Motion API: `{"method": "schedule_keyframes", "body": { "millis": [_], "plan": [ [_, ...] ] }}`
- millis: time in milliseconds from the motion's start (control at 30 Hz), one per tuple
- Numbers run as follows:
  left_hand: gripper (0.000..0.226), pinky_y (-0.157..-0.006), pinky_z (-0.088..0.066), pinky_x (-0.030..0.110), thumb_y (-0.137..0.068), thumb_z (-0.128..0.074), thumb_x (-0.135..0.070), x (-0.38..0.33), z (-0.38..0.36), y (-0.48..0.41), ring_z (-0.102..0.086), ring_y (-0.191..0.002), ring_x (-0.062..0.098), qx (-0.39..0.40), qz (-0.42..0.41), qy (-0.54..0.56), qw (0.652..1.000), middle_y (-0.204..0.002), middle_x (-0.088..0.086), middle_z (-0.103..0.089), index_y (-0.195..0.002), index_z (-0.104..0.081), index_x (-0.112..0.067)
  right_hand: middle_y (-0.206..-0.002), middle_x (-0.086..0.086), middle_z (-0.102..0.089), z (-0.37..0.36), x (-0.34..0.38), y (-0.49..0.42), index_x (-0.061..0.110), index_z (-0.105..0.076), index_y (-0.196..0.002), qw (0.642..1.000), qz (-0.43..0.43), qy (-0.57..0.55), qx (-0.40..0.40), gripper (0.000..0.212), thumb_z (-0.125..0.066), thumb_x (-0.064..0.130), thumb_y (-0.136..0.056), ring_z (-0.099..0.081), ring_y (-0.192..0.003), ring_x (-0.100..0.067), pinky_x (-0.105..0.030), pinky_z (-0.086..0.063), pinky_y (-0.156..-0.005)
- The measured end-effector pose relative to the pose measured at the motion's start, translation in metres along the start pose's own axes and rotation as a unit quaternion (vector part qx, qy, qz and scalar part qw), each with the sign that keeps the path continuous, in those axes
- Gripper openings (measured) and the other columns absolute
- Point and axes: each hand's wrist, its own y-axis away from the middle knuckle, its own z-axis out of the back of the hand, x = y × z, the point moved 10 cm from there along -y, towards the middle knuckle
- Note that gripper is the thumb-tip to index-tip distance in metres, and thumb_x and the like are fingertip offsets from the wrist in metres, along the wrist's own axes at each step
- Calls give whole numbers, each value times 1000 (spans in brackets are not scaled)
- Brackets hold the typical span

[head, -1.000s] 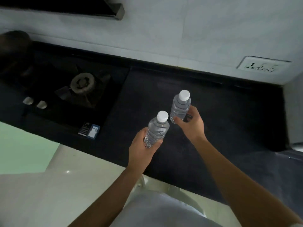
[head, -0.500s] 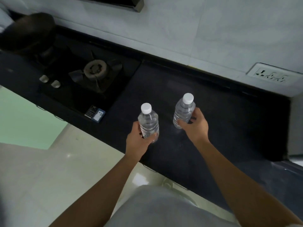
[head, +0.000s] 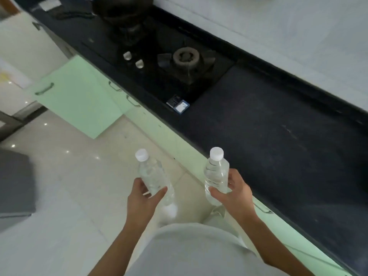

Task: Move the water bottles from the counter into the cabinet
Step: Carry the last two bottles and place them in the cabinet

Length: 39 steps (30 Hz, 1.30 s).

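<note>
My left hand (head: pixel 142 198) grips a clear water bottle with a white cap (head: pixel 152 174), held over the pale floor and tilted a little to the left. My right hand (head: pixel 236 193) grips a second clear bottle with a white cap (head: pixel 216 174), upright at the front edge of the black counter (head: pixel 278 140). A light green cabinet door (head: pixel 79 96) stands swung open under the counter at the left. The cabinet's inside is hidden from here.
A gas hob (head: pixel 185 58) with two knobs sits in the counter, with a dark pan (head: pixel 123 6) on its far burner. A small blue-and-black card (head: pixel 178 103) lies at the hob's corner. A grey block (head: pixel 14 186) stands on the floor at left.
Both hands have drawn the bottles off the counter and back toward my body. The view has swung left and down, bringing the open green door and floor into sight.
</note>
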Motion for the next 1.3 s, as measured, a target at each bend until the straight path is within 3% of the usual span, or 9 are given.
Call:
{"method": "schedule_keyframes", "body": {
  "millis": [67, 167, 400, 533, 733, 867, 967, 1167, 1300],
  "plan": [
    [50, -73, -51, 17, -74, -89, -35, 8, 35, 6, -71, -94, 2, -26, -2, 28, 999, -107, -17, -71, -113, -57, -32, -95, 24, -68, -37, 30, 7, 41, -54, -104, 999, 29, 22, 29, 52, -89, 41, -65, -65, -90, 5, -28, -57, -81],
    [51, -79, -53, 21, -73, -90, -33, 19, 92, 14, -69, -98, 2, -73, -17, 69, 995, -109, -17, -70, -110, -56, -35, -97, 25, -68, -94, 79, 17, 41, -54, -107, 994, 77, 36, 71, 53, -88, 45, -66, -65, -91, 2, -27, -56, -80],
    [49, -86, -58, 33, -71, -91, -37, 92, 216, 43, -70, -100, 10, -202, 19, 130, 970, -110, -16, -69, -105, -56, -34, -101, 20, -71, -219, 145, 46, 40, -58, -107, 978, 133, 22, 158, 55, -87, 43, -60, -69, -95, -7, -42, -59, -87],
    [47, -83, -57, 30, -71, -90, -35, 115, 270, 54, -70, -96, 7, -270, 35, 157, 950, -106, -18, -69, -103, -55, -34, -100, 25, -71, -261, 167, 50, 38, -62, -111, 967, 155, 48, 196, 53, -90, 28, -67, -69, -94, -1, -39, -59, -89],
    [52, -87, -58, 33, -73, -90, -33, 133, 322, 27, -70, -102, 10, -318, 59, 183, 928, -112, -15, -69, -113, -57, -29, -102, 22, -73, -322, 202, 27, 42, -63, -104, 955, 166, 62, 237, 50, -90, 29, -65, -71, -96, -4, -43, -59, -89],
    [53, -86, -57, 31, -70, -89, -38, 142, 354, -9, -71, -102, 8, -334, 75, 182, 922, -111, -16, -71, -114, -60, -30, -99, 21, -73, -377, 232, 2, 41, -62, -101, 944, 182, 82, 264, 49, -91, 29, -64, -70, -92, 3, -37, -60, -86],
    [50, -84, -57, 29, -71, -89, -35, 144, 385, -33, -70, -101, 4, -354, 94, 179, 913, -109, -16, -72, -113, -61, -29, -95, 25, -72, -427, 263, -17, 41, -61, -100, 932, 198, 89, 291, 50, -92, 28, -64, -68, -88, 9, -31, -59, -83],
    [45, -80, -56, 26, -71, -91, -26, 157, 451, -60, -73, -95, 6, -417, 142, 192, 877, -105, -14, -74, -107, -63, -31, -93, 23, -72, -538, 342, -41, 37, -58, -97, 894, 245, 108, 359, 49, -91, 36, -61, -71, -87, 1, -36, -60, -81],
    [46, -73, -53, 22, -71, -91, -27, 165, 493, -67, -73, -92, 7, -464, 168, 198, 847, -104, -15, -74, -107, -62, -32, -95, 28, -68, -609, 410, -32, 40, -55, -98, 855, 305, 117, 402, 50, -91, 37, -63, -68, -90, 3, -26, -57, -80]
  ]
}}
